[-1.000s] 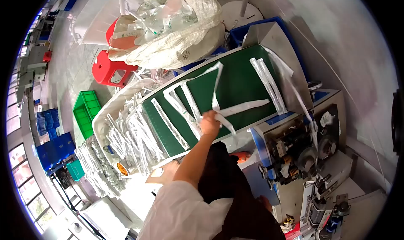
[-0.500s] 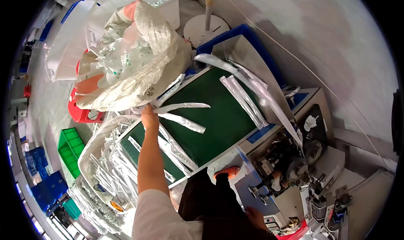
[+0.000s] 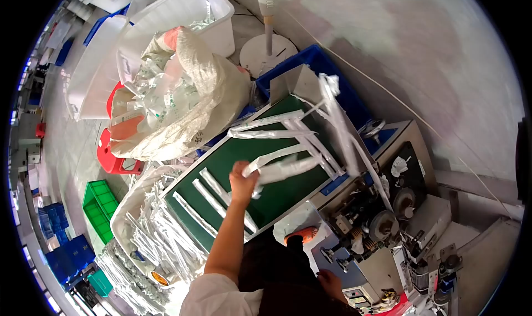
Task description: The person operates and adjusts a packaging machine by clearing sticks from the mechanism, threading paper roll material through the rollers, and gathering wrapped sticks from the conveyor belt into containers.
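Note:
My left hand is over the middle of the green work surface, its fingers closed on long white plastic strips that blur to the right. Several flat white strips lie slanted at the surface's near left part. More strips lie across its upper part, and others lie toward its right end. My right hand hangs low beside the machine; its fingers are dark and partly hidden.
A woven sack of clear plastic stands beyond the surface, near a white tub. At the left are a bin of white strips, a red stool and a green crate. Machinery stands at the right.
My left hand has moved from the surface's far left edge back over its middle, with strips in its grip. Some strips now lie across the upper part. The view has shifted.

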`<state>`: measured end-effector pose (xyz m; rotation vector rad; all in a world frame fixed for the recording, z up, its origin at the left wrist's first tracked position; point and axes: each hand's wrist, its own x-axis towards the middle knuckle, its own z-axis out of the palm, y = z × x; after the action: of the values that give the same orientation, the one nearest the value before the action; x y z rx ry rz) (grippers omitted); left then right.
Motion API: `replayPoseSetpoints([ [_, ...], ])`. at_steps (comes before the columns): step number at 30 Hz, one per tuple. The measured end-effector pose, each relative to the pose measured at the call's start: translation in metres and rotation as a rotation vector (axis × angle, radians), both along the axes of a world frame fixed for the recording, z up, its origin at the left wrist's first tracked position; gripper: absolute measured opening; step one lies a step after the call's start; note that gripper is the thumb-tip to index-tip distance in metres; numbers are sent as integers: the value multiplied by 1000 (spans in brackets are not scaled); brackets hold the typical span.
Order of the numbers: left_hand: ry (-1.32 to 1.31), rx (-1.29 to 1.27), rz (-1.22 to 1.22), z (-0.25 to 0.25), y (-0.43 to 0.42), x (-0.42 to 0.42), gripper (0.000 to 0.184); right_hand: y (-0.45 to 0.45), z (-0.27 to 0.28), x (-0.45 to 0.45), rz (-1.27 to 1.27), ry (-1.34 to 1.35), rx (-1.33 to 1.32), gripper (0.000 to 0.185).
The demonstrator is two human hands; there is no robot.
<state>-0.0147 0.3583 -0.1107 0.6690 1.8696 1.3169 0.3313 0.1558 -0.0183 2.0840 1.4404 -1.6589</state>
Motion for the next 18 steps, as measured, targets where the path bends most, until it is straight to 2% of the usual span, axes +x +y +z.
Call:
replayPoseSetpoints([
  [1, -175, 22, 107, 4, 15, -5, 19, 1, 3, -3, -36, 17, 16, 27],
  [3, -535, 224, 329, 14, 38, -24, 18, -2, 6, -7, -81, 32, 32, 27],
  [5, -629, 327, 414, 48, 52, -33, 15, -3, 4, -6, -154, 83, 38, 27],
  [6, -623, 268, 432, 54, 50, -40, 15, -5, 0, -3, -155, 84, 41, 27],
  [7, -665, 297, 373, 60, 44, -45, 16, -9, -5, 0, -167, 95, 70, 27],
  [10, -718, 256, 414, 70, 30, -38, 11, -7, -7, -1, -173, 101, 100, 27],
  [11, -873, 336, 243, 54, 16, -42, 10, -5, -7, -3, -166, 86, 93, 27],
  [13, -1086, 238, 295, 50, 12, -33, 15, 4, 0, -10, -161, 88, 109, 28],
  [14, -1211, 300, 238, 34, 12, -32, 21, 7, 2, -13, -152, 85, 122, 28],
  [15, -1166, 264, 256, 49, 27, -20, 20, 5, -1, -13, -155, 85, 123, 28],
  [17, -1176, 208, 141, 43, 59, -8, 21, -1, -10, -9, -165, 95, 127, 28],
  [18, -1099, 121, 124, 36, 82, 1, 21, -2, -9, -8, -161, 88, 127, 28],
])
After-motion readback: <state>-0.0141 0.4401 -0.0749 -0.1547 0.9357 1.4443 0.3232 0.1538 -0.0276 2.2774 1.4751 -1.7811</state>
